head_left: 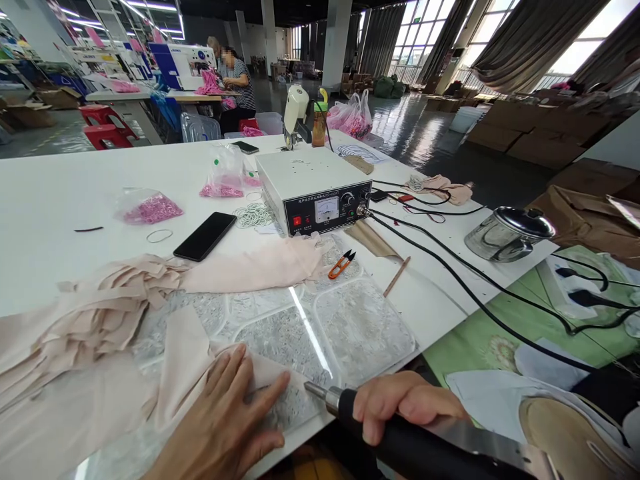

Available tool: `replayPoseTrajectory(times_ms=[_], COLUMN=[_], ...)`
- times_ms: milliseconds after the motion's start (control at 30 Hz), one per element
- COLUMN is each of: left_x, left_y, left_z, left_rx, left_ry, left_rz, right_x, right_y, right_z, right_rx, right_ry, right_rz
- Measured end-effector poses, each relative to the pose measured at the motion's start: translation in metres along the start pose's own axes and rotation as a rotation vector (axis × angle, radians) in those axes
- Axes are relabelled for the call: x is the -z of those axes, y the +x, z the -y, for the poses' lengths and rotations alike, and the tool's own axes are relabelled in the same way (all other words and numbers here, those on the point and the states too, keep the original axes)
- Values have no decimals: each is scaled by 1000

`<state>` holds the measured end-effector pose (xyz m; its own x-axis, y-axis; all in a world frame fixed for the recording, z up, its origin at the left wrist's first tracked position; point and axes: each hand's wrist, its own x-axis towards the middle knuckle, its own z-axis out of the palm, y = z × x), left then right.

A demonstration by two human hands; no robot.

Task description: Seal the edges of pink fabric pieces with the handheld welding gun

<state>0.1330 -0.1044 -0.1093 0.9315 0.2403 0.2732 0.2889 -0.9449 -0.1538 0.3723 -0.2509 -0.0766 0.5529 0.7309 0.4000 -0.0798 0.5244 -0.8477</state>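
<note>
My left hand (225, 407) lies with its fingers spread on a pale pink fabric piece (183, 363), pressing it down on a clear patterned mat (370, 320). My right hand (405, 400) is wrapped round the black grip of a handheld ultrasonic welding tool (345, 403). The tool's pointed metal tip is at the fabric's right end, just right of my left fingers. Beyond my left hand, a pale pink strip (255, 267) stretches across the mat. A heap of the same fabric (100, 313) lies at the left. Orange thread snips (342, 265) rest on the mat.
A control box (315, 193) stands behind the mat, its black cables (450, 273) running right. A phone (205, 236), bags of pink pieces (150, 207), a thin stick (397, 277) and a lidded steel mug (510, 233) are on the white table. A person (240, 83) sits farther back.
</note>
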Motion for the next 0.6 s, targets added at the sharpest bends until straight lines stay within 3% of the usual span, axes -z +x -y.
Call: replayPoseTrajectory(times_ms=[200, 400, 600], left_x=[5, 6, -2], left_y=[5, 10, 3], left_z=[-2, -6, -7], left_rx=[-33, -19, -38], left_ry=[48, 61, 88], left_rz=[-5, -78, -36], right_x=[-4, 3, 3], right_y=[-2, 1, 5], right_z=[-1, -5, -8], right_rx=[77, 120, 143], right_ry=[4, 18, 42], right_rz=[-7, 112, 130])
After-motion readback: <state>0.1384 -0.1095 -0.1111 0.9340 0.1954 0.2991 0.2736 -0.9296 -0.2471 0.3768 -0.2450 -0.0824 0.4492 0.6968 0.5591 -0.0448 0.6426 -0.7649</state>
